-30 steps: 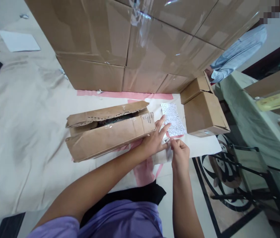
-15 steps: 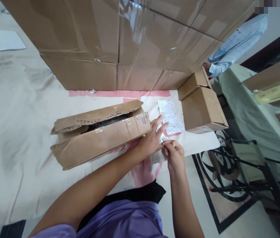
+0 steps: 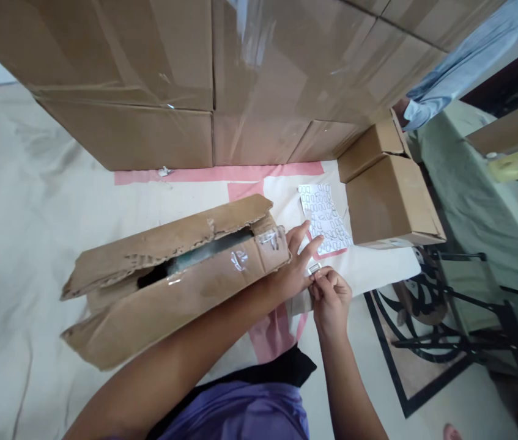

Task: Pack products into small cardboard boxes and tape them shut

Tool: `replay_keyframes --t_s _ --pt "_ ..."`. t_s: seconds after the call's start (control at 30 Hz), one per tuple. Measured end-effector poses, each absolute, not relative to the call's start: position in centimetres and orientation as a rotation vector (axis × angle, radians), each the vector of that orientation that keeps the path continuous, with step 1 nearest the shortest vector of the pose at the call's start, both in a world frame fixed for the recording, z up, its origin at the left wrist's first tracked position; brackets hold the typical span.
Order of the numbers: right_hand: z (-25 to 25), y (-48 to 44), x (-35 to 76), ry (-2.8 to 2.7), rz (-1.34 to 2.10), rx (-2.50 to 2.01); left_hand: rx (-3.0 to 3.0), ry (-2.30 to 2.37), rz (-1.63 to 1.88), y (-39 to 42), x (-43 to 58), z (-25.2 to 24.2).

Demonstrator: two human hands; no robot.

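Observation:
My left hand (image 3: pixel 296 266) lies against the right end of a long, torn cardboard box (image 3: pixel 171 275), fingers stretched out and apart. Just beside it, my right hand (image 3: pixel 329 295) is closed in a pinch on a small pale sticker (image 3: pixel 314 269) at my left fingertips. A white sheet of small printed stickers (image 3: pixel 325 219) lies on the floor just beyond both hands. A thin clear or white piece hangs below the pinch, too blurred to name.
A wall of large taped cartons (image 3: pixel 222 79) stands behind. Two small brown boxes (image 3: pixel 389 195) sit right of the sheet. A person's grey sleeve (image 3: pixel 460 67) shows at upper right. A dark metal frame (image 3: pixel 460 318) and a cloth-covered table (image 3: pixel 483 208) stand on the right.
The view has shifted, so the long box looks nearer and more to the left. Both hands stay together at the box's right end, the right still pinching.

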State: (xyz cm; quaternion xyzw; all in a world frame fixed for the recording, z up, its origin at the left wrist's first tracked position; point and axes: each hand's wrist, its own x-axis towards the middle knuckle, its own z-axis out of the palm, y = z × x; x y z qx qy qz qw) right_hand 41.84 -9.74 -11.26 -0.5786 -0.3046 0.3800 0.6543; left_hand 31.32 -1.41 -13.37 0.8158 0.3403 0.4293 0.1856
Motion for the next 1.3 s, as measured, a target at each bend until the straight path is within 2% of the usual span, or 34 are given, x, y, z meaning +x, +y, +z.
replay_keyframes --t_s 0.7,0.93,1.3 --pt "-10.6 -9.7 43.0 -0.777 0.998 -1.400 2.302 0.973 1.281 -1.2 31.4 -13.4" --pt "-10.7 -9.3 43.7 -0.747 1.077 -1.367 2.428 1.051 1.173 -1.3 31.2 -13.6" --pt "-11.6 -9.4 42.5 -1.007 0.817 -1.355 2.542 1.009 1.043 -1.6 30.9 -13.5"
